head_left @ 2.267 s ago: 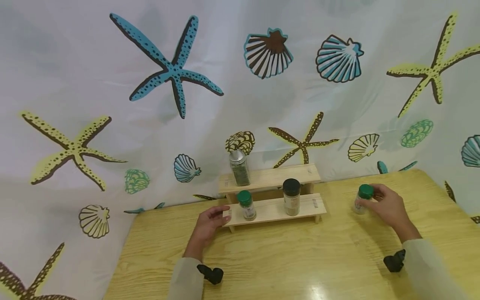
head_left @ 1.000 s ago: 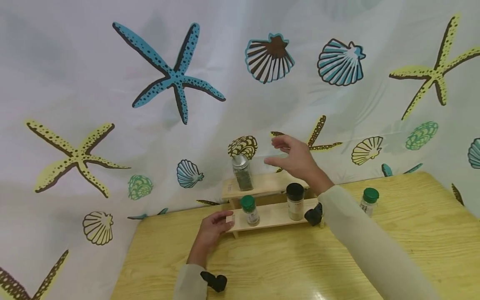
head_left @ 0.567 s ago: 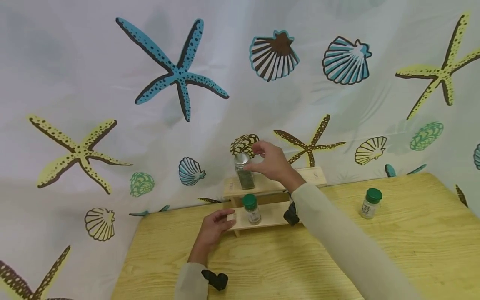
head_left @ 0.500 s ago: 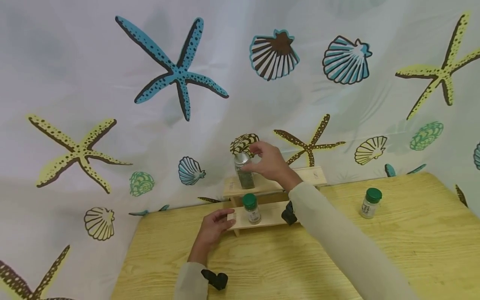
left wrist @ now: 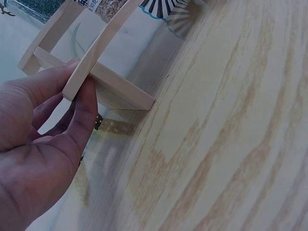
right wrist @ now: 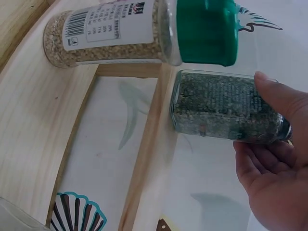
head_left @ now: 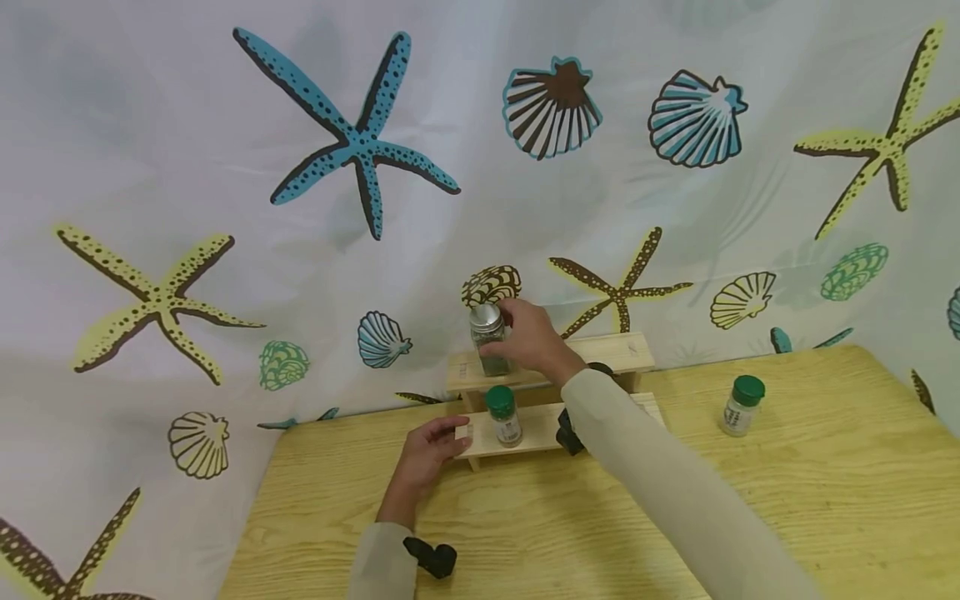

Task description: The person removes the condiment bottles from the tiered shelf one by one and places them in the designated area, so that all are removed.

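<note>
My right hand grips a square glass spice jar with a silver lid, at the left of the upper shelf. In the right wrist view, dark green dried herbs fill this jar, with my thumb and fingers on opposite sides near its lid. My left hand pinches the left end of the two-tier wooden spice rack, thumb above the lower shelf board and fingers beneath. Just beside it on that shelf stands a green-capped jar of pale seeds.
Behind my right sleeve, a jar's black lid shows; its body is hidden. Another green-capped jar stands on the wood-grain table, right of the rack. A white cloth with starfish and shells hangs behind.
My right hand has let go of the green-capped jar on the right, crossed leftward over the rack and taken hold of the silver-lidded jar. The left hand keeps its place on the rack.
</note>
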`<state>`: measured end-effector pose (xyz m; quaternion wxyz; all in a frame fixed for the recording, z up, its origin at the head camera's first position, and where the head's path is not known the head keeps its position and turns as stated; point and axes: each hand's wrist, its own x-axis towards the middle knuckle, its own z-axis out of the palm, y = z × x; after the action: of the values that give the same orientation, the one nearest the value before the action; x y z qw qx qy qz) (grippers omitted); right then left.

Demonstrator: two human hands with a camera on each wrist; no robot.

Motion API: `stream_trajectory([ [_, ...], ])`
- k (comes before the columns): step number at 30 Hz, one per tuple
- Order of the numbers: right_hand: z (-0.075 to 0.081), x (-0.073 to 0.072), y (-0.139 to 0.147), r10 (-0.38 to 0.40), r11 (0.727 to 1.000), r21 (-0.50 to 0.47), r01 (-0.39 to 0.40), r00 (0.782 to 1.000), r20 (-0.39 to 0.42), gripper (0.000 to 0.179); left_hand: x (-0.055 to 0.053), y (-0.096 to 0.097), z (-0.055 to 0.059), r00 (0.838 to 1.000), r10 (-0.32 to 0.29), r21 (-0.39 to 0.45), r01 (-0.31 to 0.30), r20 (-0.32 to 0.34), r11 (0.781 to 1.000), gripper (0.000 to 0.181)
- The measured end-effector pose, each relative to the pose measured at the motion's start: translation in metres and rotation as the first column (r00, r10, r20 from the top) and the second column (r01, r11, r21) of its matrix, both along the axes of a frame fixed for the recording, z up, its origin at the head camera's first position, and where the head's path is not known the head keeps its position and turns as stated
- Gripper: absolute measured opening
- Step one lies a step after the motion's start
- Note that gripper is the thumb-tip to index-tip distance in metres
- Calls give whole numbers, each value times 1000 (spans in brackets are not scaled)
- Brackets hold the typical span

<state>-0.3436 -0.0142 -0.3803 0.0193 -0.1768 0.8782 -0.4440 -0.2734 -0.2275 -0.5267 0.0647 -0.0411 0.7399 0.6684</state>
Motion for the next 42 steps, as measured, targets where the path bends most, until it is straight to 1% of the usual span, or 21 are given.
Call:
stream_trajectory([
  [5, -3, 0, -4, -17, 1000, 19, 17, 1000, 2, 60, 0, 0, -1, 1000, -1, 16, 0, 2, 1000, 36],
  [10, -6, 2, -5, -20, 1000, 2, 20, 1000, -20, 57, 1, 0, 1, 1000, 2, 26, -2, 1, 1000, 36],
  [20, -3, 4, -2, 18, 1000, -3, -18, 998, -66, 55, 1, 2, 2, 1000, 9, 10, -9, 1, 1000, 35],
  [23, 2, 7, -1, 20, 1000, 2, -20, 998, -65, 57, 1, 2, 2, 1000, 6, 3, -6, 3, 1000, 35],
  [26, 12, 9, 0, 23, 1000, -1, -23, 998, -53, 59, 1, 2, 1, 1000, 10, 1, -10, 3, 1000, 36],
  [30, 21, 11, 6, 36, 999, -34, -37, 999, -38, 60, 2, 3, 0, 1000, 18, 17, -18, 3, 1000, 36],
  [34, 28, 10, 17, 46, 997, -60, -49, 998, -50, 61, 3, 3, 0, 1000, 9, 18, -9, -2, 1000, 36],
  [38, 36, 9, 28, 29, 997, -65, -34, 997, -72, 62, 2, 3, 2, 1000, -4, -4, 3, -11, 1000, 37],
  [42, 45, 12, 41, 21, 997, -71, -27, 997, -77, 63, 1, 3, 1, 1000, 3, -6, -3, -16, 1000, 37],
])
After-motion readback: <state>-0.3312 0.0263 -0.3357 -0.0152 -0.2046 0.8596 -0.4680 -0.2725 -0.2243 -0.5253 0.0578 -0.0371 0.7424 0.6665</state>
